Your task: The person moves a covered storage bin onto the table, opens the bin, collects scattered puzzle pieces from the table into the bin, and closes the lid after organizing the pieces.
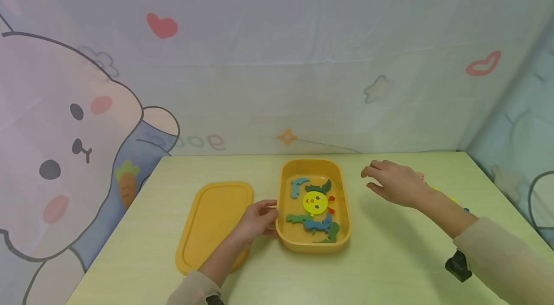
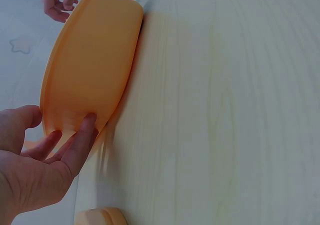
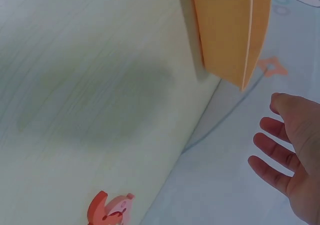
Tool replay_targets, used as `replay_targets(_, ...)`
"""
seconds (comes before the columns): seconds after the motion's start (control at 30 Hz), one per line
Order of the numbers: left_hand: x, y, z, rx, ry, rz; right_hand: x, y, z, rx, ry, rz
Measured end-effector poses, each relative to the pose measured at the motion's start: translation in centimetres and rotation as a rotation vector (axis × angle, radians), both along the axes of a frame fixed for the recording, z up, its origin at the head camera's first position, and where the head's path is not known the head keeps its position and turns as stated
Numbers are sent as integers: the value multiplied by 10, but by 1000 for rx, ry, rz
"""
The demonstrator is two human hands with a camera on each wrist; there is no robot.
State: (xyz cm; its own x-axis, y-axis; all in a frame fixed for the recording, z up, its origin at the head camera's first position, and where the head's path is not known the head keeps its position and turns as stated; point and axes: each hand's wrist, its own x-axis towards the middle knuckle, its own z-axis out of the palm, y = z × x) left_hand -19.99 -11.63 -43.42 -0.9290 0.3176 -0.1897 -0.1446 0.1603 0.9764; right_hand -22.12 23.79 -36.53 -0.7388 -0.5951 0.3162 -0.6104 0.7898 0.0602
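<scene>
An orange-yellow plastic box point(image 1: 313, 247) stands in the middle of the table. Inside it are a yellow round chick face point(image 1: 315, 203), a blue animal-shaped piece point(image 1: 319, 224), a light blue piece point(image 1: 295, 188) and several green pieces. At the box's left side is my left hand point(image 1: 258, 221); its fingertips touch the outer wall and the thumb lies at the rim, as the left wrist view shows. Right of the box my right hand point(image 1: 391, 182) is held in the air above the table, fingers loosely bent, holding nothing.
A matching flat lid point(image 1: 216, 225) lies left of the box, partly behind my left forearm. Beyond my right forearm, colourful pieces point(image 1: 446, 194) are mostly hidden; the right wrist view shows a red and pink animal-shaped piece point(image 3: 112, 210). A printed cloth point(image 1: 277, 55) hangs behind the table.
</scene>
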Motion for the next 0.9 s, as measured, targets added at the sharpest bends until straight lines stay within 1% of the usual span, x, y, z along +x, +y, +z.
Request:
replay_targets(0.2, -2, -1, -3, 10, 1, -5, -6, 16, -5, -12, 4, -58)
replay_targets(0.33, -1, -1, -2, 14, -1, -6, -9, 28, -9, -20, -16, -100)
replay_targets(0.53, -1, -1, -3, 10, 3, -2, -15, 45, -14, -24, -66, -173)
replay_targets(0.7, -1, -1, -3, 13, 7, -4, -19, 56, -19, -28, -126, -234)
replay_targets(0.9, 0, -1, -2, 12, 6, -5, -21, 66, -24, -32, -167, -284)
